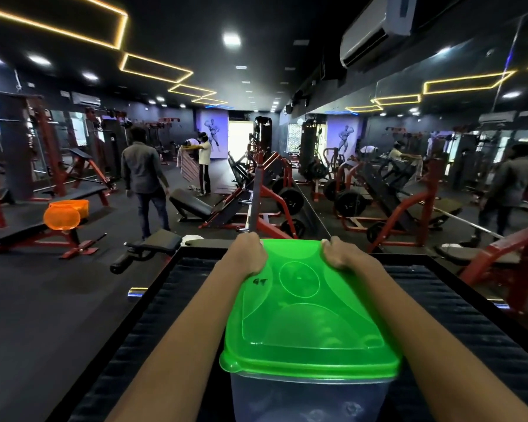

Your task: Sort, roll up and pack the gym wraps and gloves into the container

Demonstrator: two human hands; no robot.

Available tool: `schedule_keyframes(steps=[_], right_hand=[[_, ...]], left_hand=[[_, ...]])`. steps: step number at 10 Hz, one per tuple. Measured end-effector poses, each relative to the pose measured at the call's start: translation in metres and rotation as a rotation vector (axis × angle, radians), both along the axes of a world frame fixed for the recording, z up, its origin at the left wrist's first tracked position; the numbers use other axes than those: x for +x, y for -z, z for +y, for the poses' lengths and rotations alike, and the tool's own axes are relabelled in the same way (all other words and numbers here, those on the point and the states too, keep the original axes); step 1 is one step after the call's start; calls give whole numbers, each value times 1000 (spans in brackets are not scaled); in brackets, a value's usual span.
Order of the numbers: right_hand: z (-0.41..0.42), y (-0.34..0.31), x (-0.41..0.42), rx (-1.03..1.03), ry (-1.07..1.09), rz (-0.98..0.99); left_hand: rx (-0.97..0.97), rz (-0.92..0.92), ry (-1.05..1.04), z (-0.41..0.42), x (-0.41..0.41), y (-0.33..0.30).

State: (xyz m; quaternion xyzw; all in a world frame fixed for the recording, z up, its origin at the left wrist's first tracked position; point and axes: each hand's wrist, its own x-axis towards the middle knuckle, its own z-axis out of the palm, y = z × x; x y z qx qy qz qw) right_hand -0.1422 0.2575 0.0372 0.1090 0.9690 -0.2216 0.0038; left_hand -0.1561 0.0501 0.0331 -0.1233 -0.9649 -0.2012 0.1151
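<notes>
The green lid [305, 303] is gripped at its far corners by the left hand [247, 255] and right hand [342, 254], fingers curled over the rim. It looks thin, light and flexible, best pressed down at the edges onto the tub [308, 400].

Two bare forearms, coming in from the bottom edge. No sleeve anywhere on the visible length, from near the elbow to the wrist. Left hand [247, 254] and right hand [339, 252] bare as well, without glove or wrap. Nothing worn on either wrist or on the visible fingers [326, 245].
</notes>
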Motion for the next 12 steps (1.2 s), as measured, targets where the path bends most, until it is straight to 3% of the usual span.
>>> schedule_keyframes(steps=[2,3,6,11,12], right_hand=[[-11,-1,19,272,-35,174],[-15,0,35,284,-113,208],[-23,6,98,255,-190,67],[-33,2,132,235,-191,186],[-28,-5,139,119,-190,240]], left_hand=[[-81,68,-69,0,13,0],[-86,42,-46,1,26,0],[-151,-162,93,-1,100,4],[-151,-44,54,-2,136,2],[-91,12,122,1,134,-9]])
